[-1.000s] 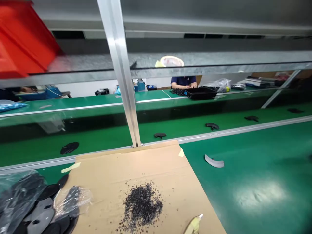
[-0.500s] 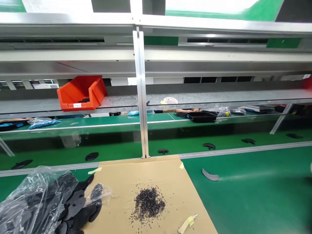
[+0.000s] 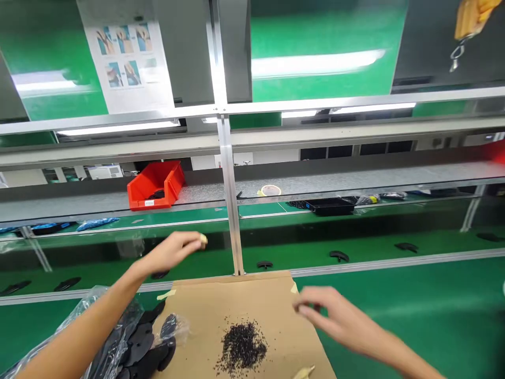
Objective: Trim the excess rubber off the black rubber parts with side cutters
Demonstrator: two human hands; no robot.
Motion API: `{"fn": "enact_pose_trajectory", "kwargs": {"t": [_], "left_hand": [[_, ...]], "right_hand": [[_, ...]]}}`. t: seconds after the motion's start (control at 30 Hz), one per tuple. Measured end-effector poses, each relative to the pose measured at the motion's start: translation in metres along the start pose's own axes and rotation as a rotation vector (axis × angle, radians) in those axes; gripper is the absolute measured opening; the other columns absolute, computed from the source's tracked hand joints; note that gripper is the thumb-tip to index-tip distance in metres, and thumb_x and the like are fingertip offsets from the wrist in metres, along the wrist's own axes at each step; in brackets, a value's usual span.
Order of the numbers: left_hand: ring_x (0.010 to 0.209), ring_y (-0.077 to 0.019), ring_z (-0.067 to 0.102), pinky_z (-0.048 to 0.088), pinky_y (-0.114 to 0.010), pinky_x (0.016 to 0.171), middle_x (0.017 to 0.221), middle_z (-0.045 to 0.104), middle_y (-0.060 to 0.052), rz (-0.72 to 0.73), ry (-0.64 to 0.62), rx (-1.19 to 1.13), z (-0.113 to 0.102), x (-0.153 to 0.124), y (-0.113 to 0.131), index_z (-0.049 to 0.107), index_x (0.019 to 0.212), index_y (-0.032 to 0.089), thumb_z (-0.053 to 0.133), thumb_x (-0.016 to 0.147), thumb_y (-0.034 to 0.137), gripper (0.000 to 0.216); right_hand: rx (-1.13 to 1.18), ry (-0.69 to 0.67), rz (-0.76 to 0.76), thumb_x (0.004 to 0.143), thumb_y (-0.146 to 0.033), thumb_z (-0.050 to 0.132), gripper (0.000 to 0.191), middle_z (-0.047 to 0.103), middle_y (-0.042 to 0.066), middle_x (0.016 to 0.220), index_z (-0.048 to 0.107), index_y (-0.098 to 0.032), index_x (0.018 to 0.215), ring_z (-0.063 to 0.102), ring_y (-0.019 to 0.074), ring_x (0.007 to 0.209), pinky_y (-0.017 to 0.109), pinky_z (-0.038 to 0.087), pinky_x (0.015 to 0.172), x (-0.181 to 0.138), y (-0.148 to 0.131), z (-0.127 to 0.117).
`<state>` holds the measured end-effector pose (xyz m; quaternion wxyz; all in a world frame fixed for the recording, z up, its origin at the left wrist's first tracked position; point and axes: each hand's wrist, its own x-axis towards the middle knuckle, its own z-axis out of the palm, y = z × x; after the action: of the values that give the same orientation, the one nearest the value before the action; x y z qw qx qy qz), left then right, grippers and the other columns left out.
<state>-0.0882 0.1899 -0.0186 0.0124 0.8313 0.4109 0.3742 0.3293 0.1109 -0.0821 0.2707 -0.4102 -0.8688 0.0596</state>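
My left hand (image 3: 173,251) is raised over the green belt at left of the metal post, its fingers pinched, with a pale yellow covering or piece at the fingertip. My right hand (image 3: 331,316) hovers by the cardboard's right edge, blurred, thumb and fingers curled together; something dark shows at the tips, too unclear to name. Between and below both hands, a heap of tiny black pieces (image 3: 243,345) lies on the cardboard sheet (image 3: 197,300). A tool wrapped in yellow tape (image 3: 303,373) is partly cut off at the bottom edge.
Flat black rounded parts (image 3: 140,342) spill from a clear plastic bag (image 3: 92,302) at left, partly behind my left forearm. Curved black parts (image 3: 339,256) sit along the green belt (image 3: 292,247). An orange-red bin (image 3: 155,187) and a tape roll (image 3: 270,190) stand on the shelf.
Both my hands have come into view. The camera has tilted up, showing more of the upper rack. The grey curved piece on the right of the bench no longer shows.
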Motion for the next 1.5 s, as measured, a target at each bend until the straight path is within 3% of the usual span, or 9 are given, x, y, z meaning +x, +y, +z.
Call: {"fn": "enact_pose_trajectory", "kwargs": {"t": [0.3,0.43,0.7,0.83,0.93,1.07,1.2,1.33,1.5], "left_hand": [[0.086,-0.0285,0.072,0.057,-0.036,0.087,0.082,0.078,-0.009,-0.124,0.137,0.127,0.007,0.206,-0.012,0.072,0.073,0.017,0.063,0.076,0.026,0.012],[0.088,-0.0277,0.071,0.058,-0.033,0.084,0.076,0.076,-0.006,-0.106,0.131,0.097,0.026,0.230,-0.030,0.072,0.073,0.016,0.071,0.071,0.026,0.010],[0.095,-0.0279,0.070,0.057,-0.038,0.094,0.086,0.077,-0.007,-0.148,0.325,-0.023,0.037,0.231,-0.049,0.073,0.081,0.012,0.065,0.076,0.016,0.011],[0.110,-0.0248,0.069,0.054,-0.037,0.103,0.117,0.075,-0.013,-0.177,0.567,-0.105,0.031,0.202,-0.031,0.072,0.111,0.011,0.051,0.091,0.018,0.030],[0.115,-0.0233,0.068,0.054,-0.036,0.103,0.125,0.072,-0.013,-0.090,0.653,-0.230,0.042,0.135,-0.004,0.068,0.122,0.014,0.049,0.098,0.027,0.033],[0.124,-0.0253,0.064,0.053,-0.039,0.108,0.144,0.061,-0.011,0.038,0.471,-0.326,0.078,0.011,0.038,0.060,0.140,0.026,0.071,0.092,0.039,0.051],[0.103,-0.0234,0.071,0.059,-0.035,0.095,0.117,0.074,-0.011,-0.183,0.215,-0.601,0.113,-0.075,0.065,0.071,0.122,0.021,0.074,0.090,0.047,0.042],[0.085,-0.0203,0.072,0.061,-0.029,0.076,0.096,0.077,-0.009,-0.513,0.174,-0.913,0.146,-0.110,0.059,0.072,0.107,0.014,0.078,0.081,0.061,0.054],[0.077,-0.0205,0.072,0.063,-0.032,0.073,0.090,0.078,-0.010,-0.631,0.107,-1.086,0.175,-0.132,0.039,0.074,0.103,0.012,0.083,0.071,0.068,0.065]], "right_hand": [[-0.586,0.077,-0.004,0.096,-0.008,0.044,0.039,0.072,0.014,0.129,0.074,-0.017,0.119,0.068,0.0280,0.115,0.031,0.048,0.085,0.248,-0.024,-0.080],[-0.543,0.082,-0.022,0.095,-0.006,0.048,0.048,0.069,0.011,0.138,0.069,-0.023,0.134,0.066,0.0266,0.123,0.030,0.049,0.090,0.307,-0.025,-0.069],[-0.397,0.103,0.081,0.089,-0.011,0.067,0.020,0.077,0.015,0.115,0.078,-0.016,0.105,0.071,0.0285,0.114,0.031,0.053,0.092,0.346,-0.008,-0.058],[-0.329,0.316,0.181,0.100,-0.015,0.050,0.025,0.074,0.020,0.120,0.072,-0.010,0.112,0.068,0.0299,0.120,0.038,0.052,0.099,0.320,-0.007,-0.083],[-0.081,0.438,0.169,0.104,-0.021,0.041,0.028,0.076,0.015,0.106,0.066,-0.012,0.110,0.075,0.0227,0.100,0.032,0.057,0.087,0.267,-0.013,-0.077],[0.757,0.084,0.008,0.091,-0.054,0.068,0.036,0.066,0.001,0.063,0.062,-0.020,0.080,0.065,0.0157,0.054,0.028,0.054,0.059,0.170,-0.032,-0.012],[1.124,-0.355,0.130,0.081,-0.063,0.076,0.047,0.059,-0.004,0.054,0.059,-0.020,0.075,0.058,0.0116,0.044,0.025,0.048,0.052,0.101,-0.052,0.059],[1.255,-0.291,0.274,0.083,-0.066,0.073,0.048,0.067,0.000,0.068,0.064,-0.019,0.089,0.067,0.0140,0.058,0.025,0.052,0.057,0.074,-0.051,0.111],[1.187,-0.073,0.327,0.080,-0.066,0.076,0.049,0.063,-0.002,0.067,0.069,-0.020,0.097,0.061,0.0127,0.054,0.028,0.052,0.057,0.054,-0.039,0.169]]}}
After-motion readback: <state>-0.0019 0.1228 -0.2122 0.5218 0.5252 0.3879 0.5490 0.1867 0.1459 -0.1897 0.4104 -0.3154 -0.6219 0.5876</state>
